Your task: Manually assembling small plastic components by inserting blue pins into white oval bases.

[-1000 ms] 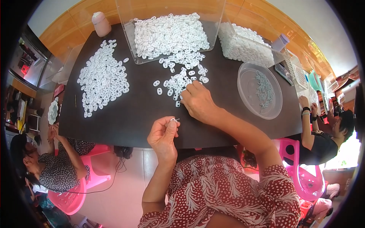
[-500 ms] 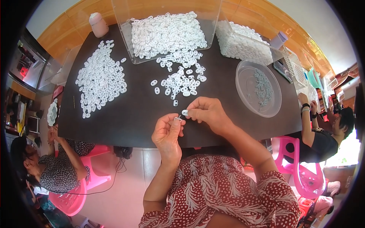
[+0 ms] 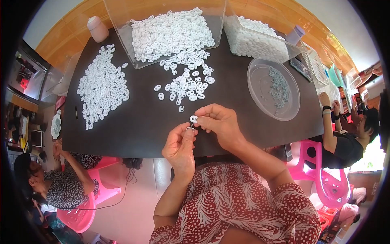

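Note:
Over the table's near edge my two hands meet, fingertips almost touching. My left hand is closed, pinching a small white plastic piece between thumb and fingers. A thin dark pin-like part stands up from that piece. My right hand pinches a white oval two-hole piece just above it, close to the top of the pin; whether they touch is hard to tell. Beyond my hands lies a loose heap of similar white pieces. A round clear shallow dish at the right holds many small grey-green parts.
A tipped clear bin spills white pieces at the back; another full clear bin stands right of it. A wide pile of pieces lies left. A pink bottle, a purple-capped bottle and a phone stand around. People sit at both sides.
My right hand has shifted slightly left, bringing its oval piece over the pin in my left hand. The view has turned a little, so the table's things appear shifted left.

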A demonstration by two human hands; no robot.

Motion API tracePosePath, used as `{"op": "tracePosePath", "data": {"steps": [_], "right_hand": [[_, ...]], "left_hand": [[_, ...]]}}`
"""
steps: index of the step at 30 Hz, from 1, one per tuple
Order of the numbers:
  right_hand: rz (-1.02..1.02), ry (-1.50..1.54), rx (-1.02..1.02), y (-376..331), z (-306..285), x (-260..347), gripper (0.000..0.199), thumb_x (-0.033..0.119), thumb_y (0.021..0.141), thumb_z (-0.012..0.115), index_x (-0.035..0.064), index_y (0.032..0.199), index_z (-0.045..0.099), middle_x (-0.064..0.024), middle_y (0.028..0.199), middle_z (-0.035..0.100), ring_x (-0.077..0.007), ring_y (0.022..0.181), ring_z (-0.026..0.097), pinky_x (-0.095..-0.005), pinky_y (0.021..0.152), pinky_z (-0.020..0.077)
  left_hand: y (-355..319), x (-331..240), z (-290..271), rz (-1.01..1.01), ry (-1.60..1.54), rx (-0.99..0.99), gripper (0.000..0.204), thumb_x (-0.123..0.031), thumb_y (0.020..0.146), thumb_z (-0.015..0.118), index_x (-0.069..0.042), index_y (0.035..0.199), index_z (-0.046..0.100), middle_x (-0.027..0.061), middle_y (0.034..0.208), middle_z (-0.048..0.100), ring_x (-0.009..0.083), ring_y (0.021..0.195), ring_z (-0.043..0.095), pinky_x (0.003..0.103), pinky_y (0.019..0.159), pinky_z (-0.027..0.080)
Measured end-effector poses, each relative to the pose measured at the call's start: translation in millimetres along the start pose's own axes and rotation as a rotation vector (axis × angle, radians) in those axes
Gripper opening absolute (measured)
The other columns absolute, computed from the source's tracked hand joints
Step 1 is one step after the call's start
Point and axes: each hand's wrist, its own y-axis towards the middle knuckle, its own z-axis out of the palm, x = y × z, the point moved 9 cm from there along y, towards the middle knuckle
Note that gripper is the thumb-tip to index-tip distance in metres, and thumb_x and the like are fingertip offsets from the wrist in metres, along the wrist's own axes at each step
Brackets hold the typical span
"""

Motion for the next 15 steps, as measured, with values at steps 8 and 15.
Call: {"op": "tracePosePath", "data": {"steps": [8,15], "right_hand": [[-0.055,-0.070,-0.002,-4.7,2.9,2.5,0.018,0.006,0.086,0.062,-0.0037,0.101,0.060,-0.0071,0.088,0.066,-0.0091,0.079,0.061,-0.0220,0.066,0.0460],[-0.118,-0.092,0.010,-4.7,5.2,1.6,0.016,0.001,0.086,0.061,-0.0053,0.100,0.060,-0.0079,0.090,0.066,-0.0105,0.082,0.062,-0.0241,0.075,0.0506]], "left_hand": [[-0.9,2.1,-0.6,-0.002,0.023,-0.008,0.016,-0.005,0.090,0.060,0.003,0.104,0.060,0.0041,0.086,0.065,0.0051,0.074,0.059,0.016,0.057,0.041],[-2.7,0.7,-1.1,0.005,0.021,-0.008,0.015,-0.002,0.090,0.059,0.004,0.103,0.060,0.0046,0.086,0.064,0.0068,0.076,0.058,0.017,0.065,0.045]]}}
